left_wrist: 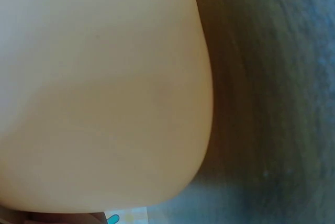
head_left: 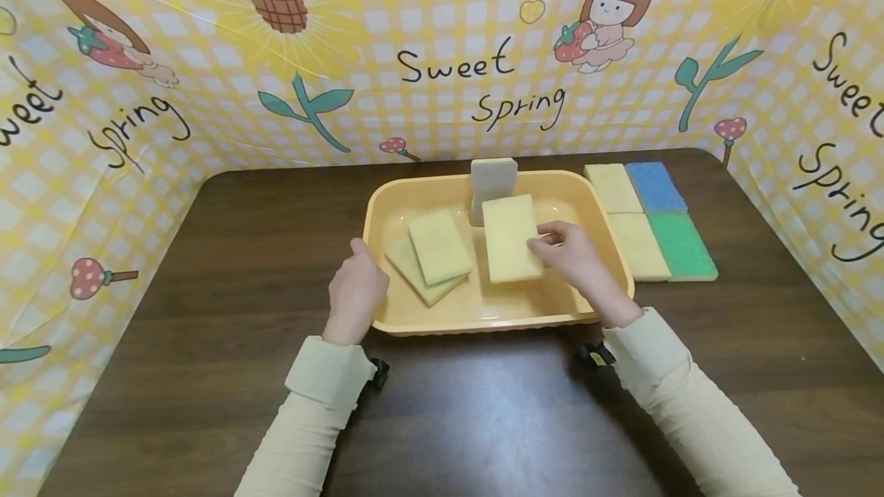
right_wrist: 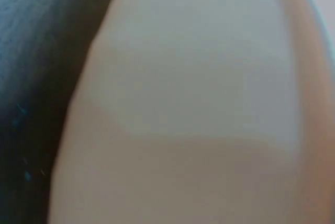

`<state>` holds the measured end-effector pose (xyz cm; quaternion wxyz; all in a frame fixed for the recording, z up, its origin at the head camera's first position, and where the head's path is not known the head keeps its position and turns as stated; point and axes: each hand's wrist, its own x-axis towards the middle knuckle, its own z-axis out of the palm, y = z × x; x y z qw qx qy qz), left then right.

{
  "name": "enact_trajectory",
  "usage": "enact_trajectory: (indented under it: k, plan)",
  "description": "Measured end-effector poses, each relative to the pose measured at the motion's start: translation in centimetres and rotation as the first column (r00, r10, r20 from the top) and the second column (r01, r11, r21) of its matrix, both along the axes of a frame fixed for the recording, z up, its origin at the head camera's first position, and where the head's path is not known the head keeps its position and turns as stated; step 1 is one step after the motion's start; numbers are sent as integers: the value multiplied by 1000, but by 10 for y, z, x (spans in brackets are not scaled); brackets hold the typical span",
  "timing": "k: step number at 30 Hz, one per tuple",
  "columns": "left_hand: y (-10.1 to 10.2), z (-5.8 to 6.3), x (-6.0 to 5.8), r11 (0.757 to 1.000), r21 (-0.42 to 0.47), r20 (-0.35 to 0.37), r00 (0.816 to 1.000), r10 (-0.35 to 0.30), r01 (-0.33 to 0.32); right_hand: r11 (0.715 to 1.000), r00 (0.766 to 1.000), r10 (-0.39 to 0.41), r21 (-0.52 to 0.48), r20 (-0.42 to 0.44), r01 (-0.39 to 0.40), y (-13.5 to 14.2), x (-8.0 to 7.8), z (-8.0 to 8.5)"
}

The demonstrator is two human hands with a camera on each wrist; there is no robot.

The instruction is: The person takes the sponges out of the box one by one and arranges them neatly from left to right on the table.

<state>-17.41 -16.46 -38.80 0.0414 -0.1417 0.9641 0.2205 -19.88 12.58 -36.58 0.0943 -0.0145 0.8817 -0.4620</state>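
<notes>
Yellow sponge [head_left: 509, 240] hovers over the tray [head_left: 483, 325], right half. Nearest, your left hand [head_left: 355, 294] is at the left rim, grip impossible to tell; your right hand [head_left: 573, 255] pinches the sponge's right edge between fingers; beyond stands a grey block [head_left: 493, 177].

"Sweet Spring", repeated, on the yellow-checked cloth [head_left: 442, 14]

Quantities: tray [head_left: 476, 311], frame centre, 1; yellow sponges [head_left: 440, 248], 5 (centre, 3; right of centre, 2); blue sponge [head_left: 656, 186], right, 1; green sponge [head_left: 682, 245], right, 1; grey block [head_left: 494, 181], above centre, 1; hands, 2 (left hand [head_left: 356, 294], right hand [head_left: 572, 253]).
</notes>
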Motion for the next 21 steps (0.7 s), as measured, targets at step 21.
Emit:
enact_trajectory:
  k: [21]
  plan:
    - [0, 0, 2, 1000, 2, -35, 999, 1, -1, 980, 999, 7, 197, -34, 0, 69, 49, 38]
